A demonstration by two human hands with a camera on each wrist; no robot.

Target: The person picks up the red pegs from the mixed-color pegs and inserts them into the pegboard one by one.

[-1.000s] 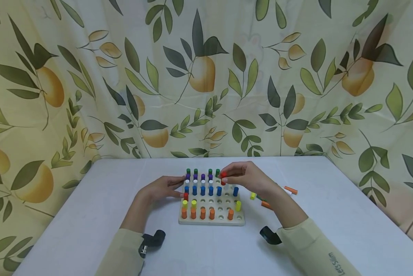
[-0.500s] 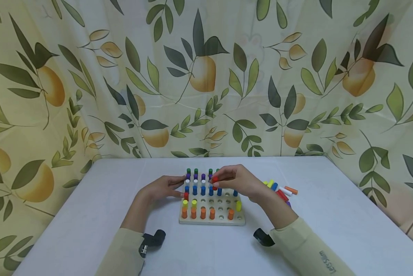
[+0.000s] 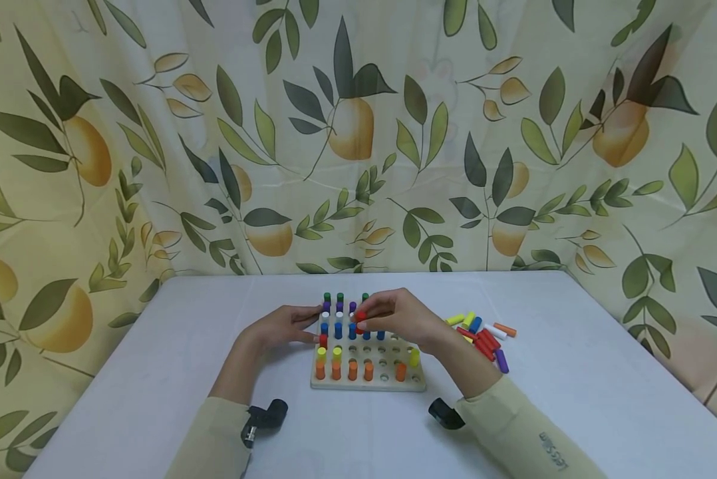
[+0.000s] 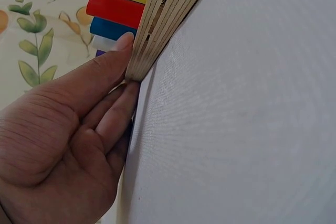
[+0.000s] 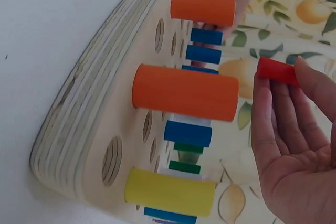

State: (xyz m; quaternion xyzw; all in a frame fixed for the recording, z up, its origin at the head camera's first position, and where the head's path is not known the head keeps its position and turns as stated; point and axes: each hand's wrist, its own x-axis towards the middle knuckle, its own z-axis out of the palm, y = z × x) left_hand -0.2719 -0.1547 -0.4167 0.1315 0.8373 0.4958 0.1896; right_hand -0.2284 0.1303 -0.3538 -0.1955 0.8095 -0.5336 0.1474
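Observation:
A pale wooden pegboard (image 3: pixel 367 387) stands on the table with coloured pegs upright in rows of holes. My right hand (image 3: pixel 403 316) pinches a red peg (image 5: pixel 278 71) between thumb and fingertips, over the blue and white rows in the head view. In the right wrist view the peg is apart from the board. My left hand (image 3: pixel 277 326) rests against the board's left side, its thumb (image 4: pixel 113 56) and fairly straight fingers (image 4: pixel 118 111) touching the edge. Near that thumb stands a red peg (image 3: pixel 322 340), behind yellow pegs (image 3: pixel 336 354) and orange pegs (image 3: pixel 352 370).
Loose pegs lie in a pile right of the board, among them a red peg (image 3: pixel 490 339), a purple peg (image 3: pixel 501 360) and an orange peg (image 3: pixel 505 329). A leaf-and-fruit patterned curtain (image 3: pixel 358 199) hangs behind the white table (image 3: pixel 358 439).
My right hand has moved left across the board, carrying the red peg along. More of the loose pile shows beside the forearm. The left hand stays at the board's left edge.

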